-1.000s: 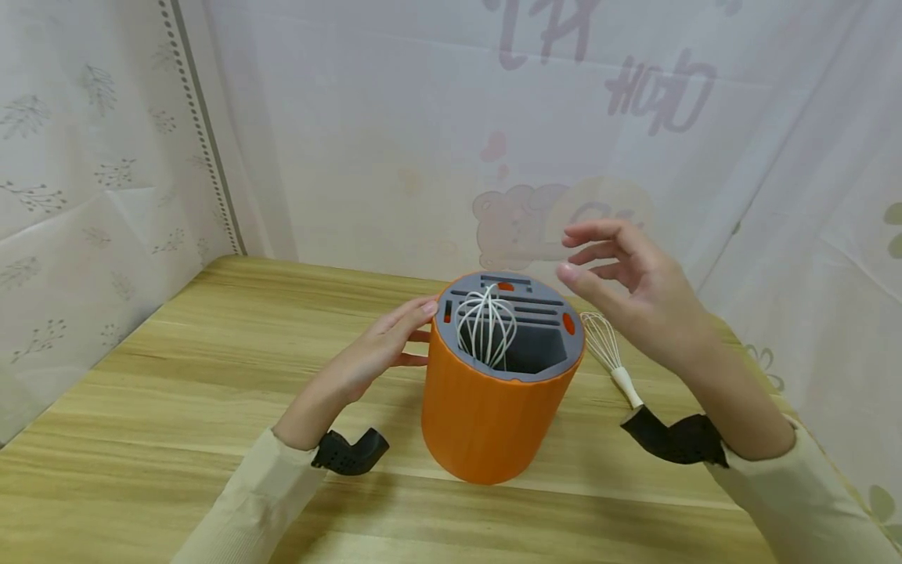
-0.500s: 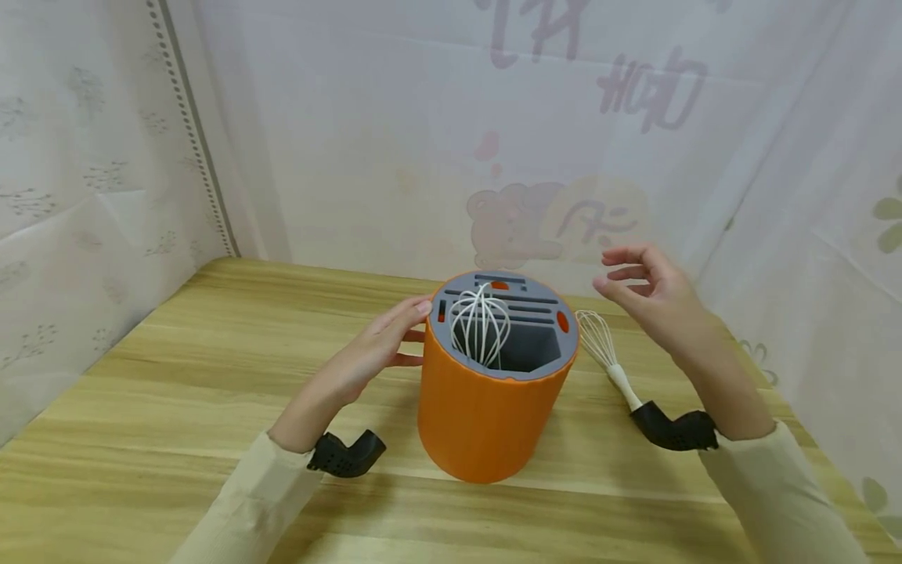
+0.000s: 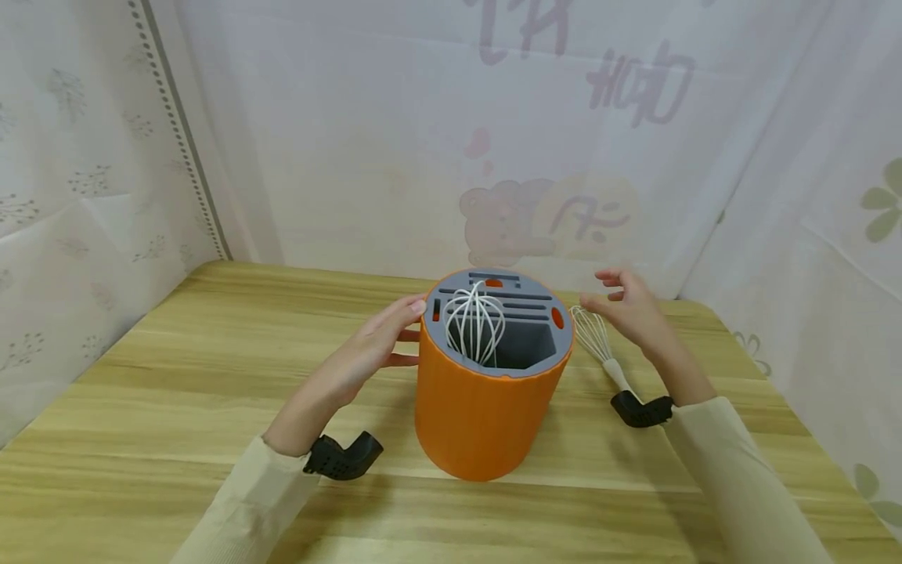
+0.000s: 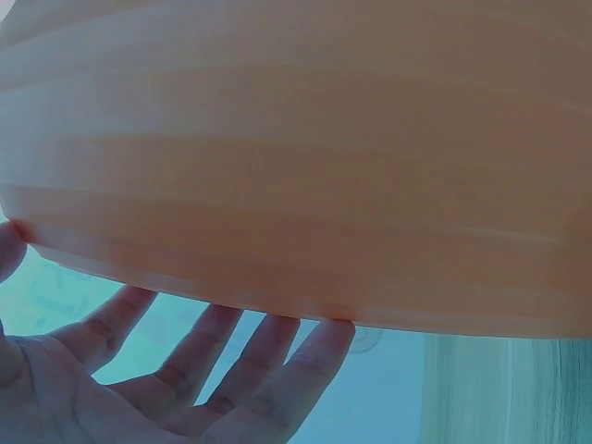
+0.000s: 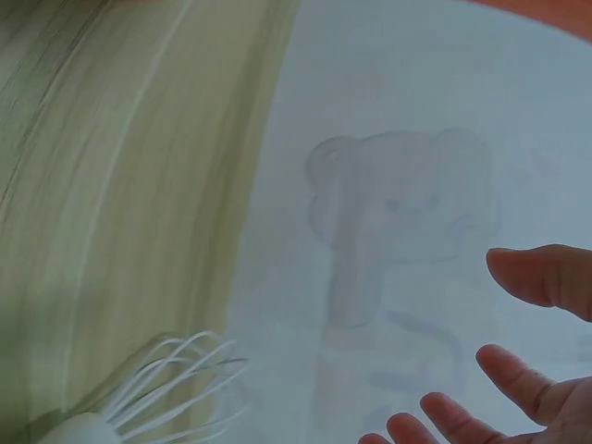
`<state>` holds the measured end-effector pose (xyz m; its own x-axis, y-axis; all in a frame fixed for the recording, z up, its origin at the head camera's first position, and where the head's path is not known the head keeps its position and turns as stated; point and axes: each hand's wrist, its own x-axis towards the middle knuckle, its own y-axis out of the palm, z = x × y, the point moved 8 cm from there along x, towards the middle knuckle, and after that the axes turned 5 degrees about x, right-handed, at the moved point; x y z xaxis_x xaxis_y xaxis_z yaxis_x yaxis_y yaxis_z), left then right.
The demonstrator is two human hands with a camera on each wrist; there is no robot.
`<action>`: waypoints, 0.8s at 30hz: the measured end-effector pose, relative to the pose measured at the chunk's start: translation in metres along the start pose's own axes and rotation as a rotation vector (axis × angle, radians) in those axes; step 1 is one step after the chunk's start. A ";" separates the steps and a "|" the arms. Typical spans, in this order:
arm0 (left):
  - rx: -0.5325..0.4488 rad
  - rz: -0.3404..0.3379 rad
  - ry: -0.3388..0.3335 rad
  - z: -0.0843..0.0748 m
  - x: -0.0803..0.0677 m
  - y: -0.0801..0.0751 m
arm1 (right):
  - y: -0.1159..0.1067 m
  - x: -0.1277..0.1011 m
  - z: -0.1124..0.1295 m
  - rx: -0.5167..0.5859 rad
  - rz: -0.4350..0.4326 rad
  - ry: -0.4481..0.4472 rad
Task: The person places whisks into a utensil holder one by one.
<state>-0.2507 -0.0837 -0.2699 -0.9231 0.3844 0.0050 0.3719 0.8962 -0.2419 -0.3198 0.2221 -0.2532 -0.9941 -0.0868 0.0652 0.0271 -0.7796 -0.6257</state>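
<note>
An orange cylindrical holder [image 3: 486,411] with a grey slotted top stands mid-table; a white whisk [image 3: 475,325] sticks out of its large opening. My left hand [image 3: 366,348] rests with straight fingers against the holder's left side; the left wrist view shows the orange wall [image 4: 296,157] close above those fingers [image 4: 231,361]. A second whisk [image 3: 599,345] lies on the table right of the holder, also in the right wrist view [image 5: 157,393]. My right hand [image 3: 627,309] hovers just over its wire head, fingers relaxed and holding nothing.
The wooden table [image 3: 176,407] is walled by white printed curtains [image 3: 423,141] at the back and both sides. Black wrist mounts [image 3: 341,458] sit on both forearms.
My right hand has dropped from beside the holder's top and moved right, down toward the whisk on the table. The left hand has stayed against the holder.
</note>
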 end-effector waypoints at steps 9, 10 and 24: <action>-0.001 -0.004 -0.003 0.001 0.000 -0.001 | 0.009 0.023 -0.042 -0.036 0.055 0.110; -0.001 -0.005 -0.004 0.001 0.000 -0.001 | 0.010 0.024 -0.046 -0.039 0.065 0.124; 0.005 -0.003 -0.007 0.001 0.000 -0.001 | 0.031 0.038 -0.083 -0.135 0.185 0.251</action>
<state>-0.2509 -0.0852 -0.2705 -0.9250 0.3799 -0.0010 0.3684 0.8964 -0.2463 -0.3652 0.2459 -0.3351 -0.9689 -0.0510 -0.2422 0.2124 -0.6739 -0.7077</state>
